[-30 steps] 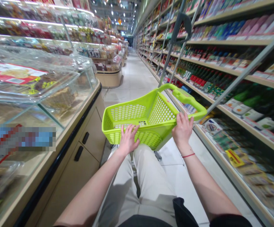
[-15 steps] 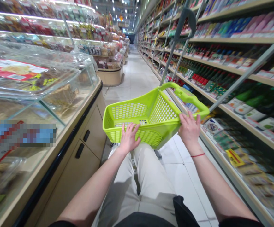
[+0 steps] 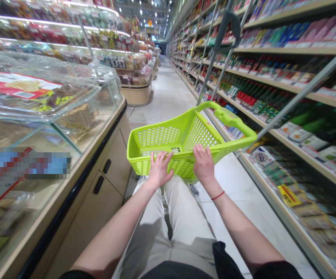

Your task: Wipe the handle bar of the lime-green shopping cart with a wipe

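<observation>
Lime-green plastic shopping basket (image 3: 159,136) sits just past the person's knees, mesh walls, long handle (image 3: 234,123) out to the right. Left hand (image 3: 160,169) and right hand (image 3: 204,164) both on the basket's near rim, well apart, fingers spread; can't tell if gripping firmly or just resting. Red string bracelet (image 3: 217,195) on right wrist. Beige trousers (image 3: 182,221) below. Glass display case (image 3: 69,104) on wood-fronted counter (image 3: 107,166) to the left, packed grocery shelves (image 3: 287,97) to the right, tiled aisle floor (image 3: 232,193) between.
</observation>
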`<state>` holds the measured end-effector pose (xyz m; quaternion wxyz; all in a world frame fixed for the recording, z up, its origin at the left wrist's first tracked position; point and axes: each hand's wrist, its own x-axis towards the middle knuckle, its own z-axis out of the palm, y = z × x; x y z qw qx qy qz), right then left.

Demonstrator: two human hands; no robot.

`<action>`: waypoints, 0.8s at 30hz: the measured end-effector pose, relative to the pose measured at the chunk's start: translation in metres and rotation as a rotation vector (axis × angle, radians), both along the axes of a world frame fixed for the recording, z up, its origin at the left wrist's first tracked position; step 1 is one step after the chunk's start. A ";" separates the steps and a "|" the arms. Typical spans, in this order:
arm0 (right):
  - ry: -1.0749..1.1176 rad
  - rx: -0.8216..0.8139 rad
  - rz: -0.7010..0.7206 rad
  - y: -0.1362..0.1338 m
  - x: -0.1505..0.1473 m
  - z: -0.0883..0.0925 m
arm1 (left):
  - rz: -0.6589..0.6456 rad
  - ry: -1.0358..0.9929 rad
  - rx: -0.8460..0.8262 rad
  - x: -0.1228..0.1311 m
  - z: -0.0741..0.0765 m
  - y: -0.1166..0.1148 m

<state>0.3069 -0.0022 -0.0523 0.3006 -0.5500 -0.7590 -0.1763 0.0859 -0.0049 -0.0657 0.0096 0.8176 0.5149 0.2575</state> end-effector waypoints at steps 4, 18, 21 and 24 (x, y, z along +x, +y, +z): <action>0.184 -0.146 0.282 -0.007 -0.035 -0.006 | -0.025 -0.035 -0.020 -0.002 0.003 0.000; 1.082 -0.477 0.461 -0.005 -0.063 0.011 | -0.144 -1.363 -0.760 0.014 0.042 0.005; 1.182 -0.629 0.402 -0.007 -0.063 0.016 | -0.110 -1.489 -0.697 0.005 0.045 0.005; 1.322 -0.783 0.346 -0.012 -0.060 0.029 | -0.117 -1.627 -0.709 -0.005 0.050 0.004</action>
